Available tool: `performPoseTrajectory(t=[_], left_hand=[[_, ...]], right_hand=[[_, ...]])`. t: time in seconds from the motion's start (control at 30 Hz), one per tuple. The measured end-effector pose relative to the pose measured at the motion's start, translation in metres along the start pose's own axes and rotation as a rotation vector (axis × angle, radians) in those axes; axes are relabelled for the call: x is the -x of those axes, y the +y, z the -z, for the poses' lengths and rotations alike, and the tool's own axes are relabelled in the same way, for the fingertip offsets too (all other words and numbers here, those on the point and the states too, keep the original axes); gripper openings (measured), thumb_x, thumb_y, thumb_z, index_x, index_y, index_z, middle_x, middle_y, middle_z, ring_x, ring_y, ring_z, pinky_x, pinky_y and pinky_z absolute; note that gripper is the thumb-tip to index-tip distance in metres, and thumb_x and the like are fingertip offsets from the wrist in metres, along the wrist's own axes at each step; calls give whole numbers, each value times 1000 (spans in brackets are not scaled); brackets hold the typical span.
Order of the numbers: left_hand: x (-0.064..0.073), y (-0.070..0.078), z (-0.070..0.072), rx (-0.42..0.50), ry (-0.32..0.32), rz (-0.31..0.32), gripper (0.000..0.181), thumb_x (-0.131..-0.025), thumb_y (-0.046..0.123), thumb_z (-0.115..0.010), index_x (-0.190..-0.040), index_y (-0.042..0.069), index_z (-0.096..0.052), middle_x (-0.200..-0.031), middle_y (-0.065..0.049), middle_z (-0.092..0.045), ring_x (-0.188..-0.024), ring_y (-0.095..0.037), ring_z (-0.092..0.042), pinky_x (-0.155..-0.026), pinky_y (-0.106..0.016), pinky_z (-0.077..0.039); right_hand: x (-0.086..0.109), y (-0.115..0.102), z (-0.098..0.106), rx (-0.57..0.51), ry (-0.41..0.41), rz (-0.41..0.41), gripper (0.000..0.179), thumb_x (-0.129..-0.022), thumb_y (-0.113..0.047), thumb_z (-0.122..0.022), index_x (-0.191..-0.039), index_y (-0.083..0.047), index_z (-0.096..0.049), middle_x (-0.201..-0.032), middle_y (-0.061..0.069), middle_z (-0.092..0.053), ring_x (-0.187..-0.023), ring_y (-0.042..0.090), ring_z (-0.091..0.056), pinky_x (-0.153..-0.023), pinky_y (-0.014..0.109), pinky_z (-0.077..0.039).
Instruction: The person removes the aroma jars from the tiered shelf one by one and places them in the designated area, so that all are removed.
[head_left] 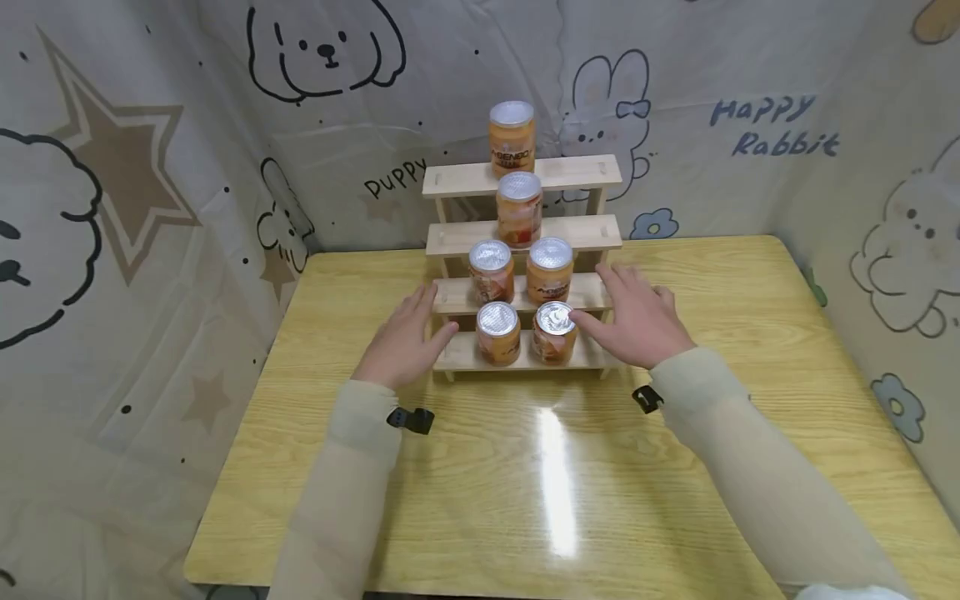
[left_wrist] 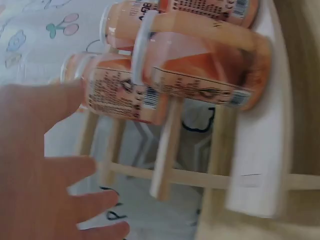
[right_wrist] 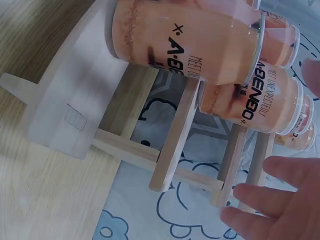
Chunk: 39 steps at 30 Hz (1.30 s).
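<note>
A stepped wooden rack (head_left: 459, 357) stands on the table, holding several orange cans with silver lids. One can (head_left: 513, 146) is on the top shelf and one (head_left: 519, 215) on the shelf below. Another pair, left can (head_left: 492, 279) and right can (head_left: 549, 277), sits lower. On the bottom shelf are a left can (head_left: 498, 340) and a right can (head_left: 555, 340). My left hand (head_left: 405, 340) is at the rack's left end, fingers extended. At the right end is my right hand (head_left: 637, 318), fingers extended, thumb near the bottom right can. Whether either hand touches the rack is unclear.
The yellow wood-grain table (head_left: 480, 500) extends in front of the rack and to both sides. Behind it hangs a pale cloth (head_left: 465, 83) printed with cartoon animals and lettering, which continues along the left and right sides.
</note>
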<state>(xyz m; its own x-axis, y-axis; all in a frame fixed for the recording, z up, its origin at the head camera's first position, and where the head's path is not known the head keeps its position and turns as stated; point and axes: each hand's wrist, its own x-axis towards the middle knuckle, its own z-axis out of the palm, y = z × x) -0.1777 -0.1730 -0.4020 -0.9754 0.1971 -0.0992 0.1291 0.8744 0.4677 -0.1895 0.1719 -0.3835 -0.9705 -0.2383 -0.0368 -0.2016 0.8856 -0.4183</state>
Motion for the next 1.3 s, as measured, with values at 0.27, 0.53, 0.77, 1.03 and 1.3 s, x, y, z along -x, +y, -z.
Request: performPoseTrajectory(t=[0.27, 0.53, 0.77, 1.03, 1.3], left_hand=[[5, -31, -30, 337, 83, 158, 71, -104, 48, -48, -162, 19, -20, -152, -11, -45, -133, -32, -49, -102, -54, -45], [-10, -46, -60, 522, -54, 173, 85, -100, 47, -60, -163, 16, -12, -151, -11, -41, -132, -31, -49, -102, -50, -46], [-20, -55, -76, 522, -111, 91, 102, -93, 42, -73, -163, 10, -6, -160, -12, -31, -137, -31, -43, -109, -49, -40], [-21, -69, -95, 509, -93, 94, 107, -88, 44, -78, -163, 12, -8, -161, -13, -30, -137, -31, -43, -109, -47, -40], [-15, -70, -96, 530, -64, 112, 105, -89, 45, -77, -163, 14, -11, -159, -10, -34, -137, -29, -43, -110, -47, -39]], right_hand=[[-1, -10, 13, -133, 49, 0, 89, -95, -71, -46, -159, -10, -31, -157, 17, -38, -142, 41, -37, -111, 61, -32], [-14, -28, 53, -164, 72, 14, 91, -93, -68, -53, -162, -18, -22, -156, 16, -39, -135, 40, -43, -102, 64, -39], [-50, -42, 81, -147, 77, 59, 98, -91, -69, -54, -163, -16, -15, -155, 19, -38, -132, 41, -44, -103, 62, -38], [-104, -61, 101, -106, 28, 43, 103, -91, -70, -54, -164, -16, -4, -161, 19, -28, -140, 41, -38, -109, 62, -34], [-154, -80, 108, -87, 6, -34, 103, -91, -71, -49, -164, -18, 1, -166, 13, -20, -147, 35, -30, -115, 57, -30]])
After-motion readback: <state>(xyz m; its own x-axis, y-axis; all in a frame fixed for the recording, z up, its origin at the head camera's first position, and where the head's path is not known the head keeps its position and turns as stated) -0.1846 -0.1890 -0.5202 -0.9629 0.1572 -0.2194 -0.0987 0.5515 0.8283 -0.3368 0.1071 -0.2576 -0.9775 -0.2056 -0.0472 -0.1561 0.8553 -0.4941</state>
